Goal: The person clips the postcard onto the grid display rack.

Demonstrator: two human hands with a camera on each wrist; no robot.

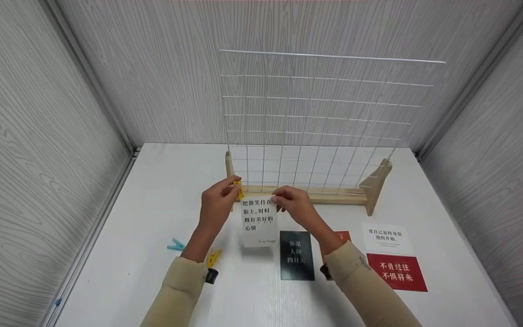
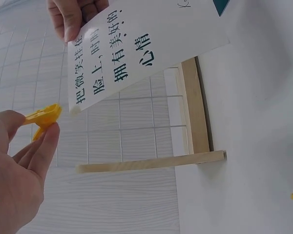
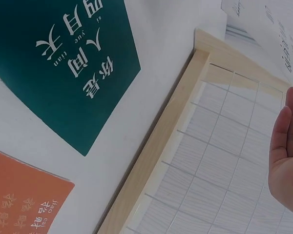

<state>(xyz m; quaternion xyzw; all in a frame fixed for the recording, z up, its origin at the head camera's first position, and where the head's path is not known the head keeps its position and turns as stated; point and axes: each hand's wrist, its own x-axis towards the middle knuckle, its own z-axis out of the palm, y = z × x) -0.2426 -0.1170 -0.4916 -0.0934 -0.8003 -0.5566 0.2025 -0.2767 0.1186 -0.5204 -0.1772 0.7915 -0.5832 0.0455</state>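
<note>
Pale grey panels with a dark wood-grain pattern form the back wall (image 1: 175, 81), the left wall (image 1: 21, 136) and the right wall (image 1: 497, 136). Grey strips line both rear corners. Between the walls spreads a smooth white tabletop (image 1: 152, 190), lit by cool light that leaves soft-edged shadows.

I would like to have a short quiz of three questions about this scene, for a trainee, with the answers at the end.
1. Which hand pinches a yellow clip?
2. True or false: the right hand holds the raised white card.
3. Where does the blue clip lie?
A) on the wire grid
B) on the table
C) on the red card

Key:
1. The left hand.
2. True.
3. B.
</note>
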